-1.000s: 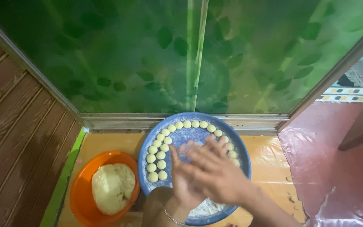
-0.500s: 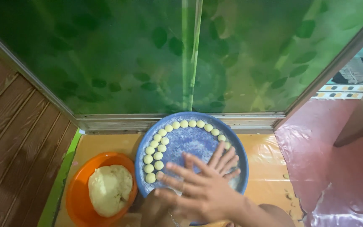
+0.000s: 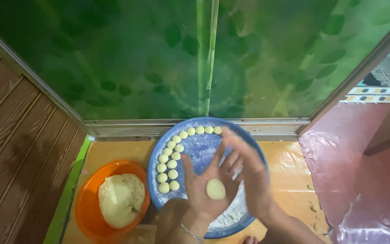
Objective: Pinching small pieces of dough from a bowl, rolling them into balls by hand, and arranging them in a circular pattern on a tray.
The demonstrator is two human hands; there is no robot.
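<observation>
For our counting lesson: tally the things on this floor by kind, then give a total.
Small dough balls on the blue tray: 17 showing
Dough ball on the left hand: 1
Large dough lump: 1
Blue tray: 1
Orange bowl: 1
Total: 21

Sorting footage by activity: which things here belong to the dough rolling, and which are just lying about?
In use:
left hand
right hand
dough ball
blue tray of small balls
orange bowl with dough lump

Lying about:
green leaf-print curtain
pink plastic sheet
</observation>
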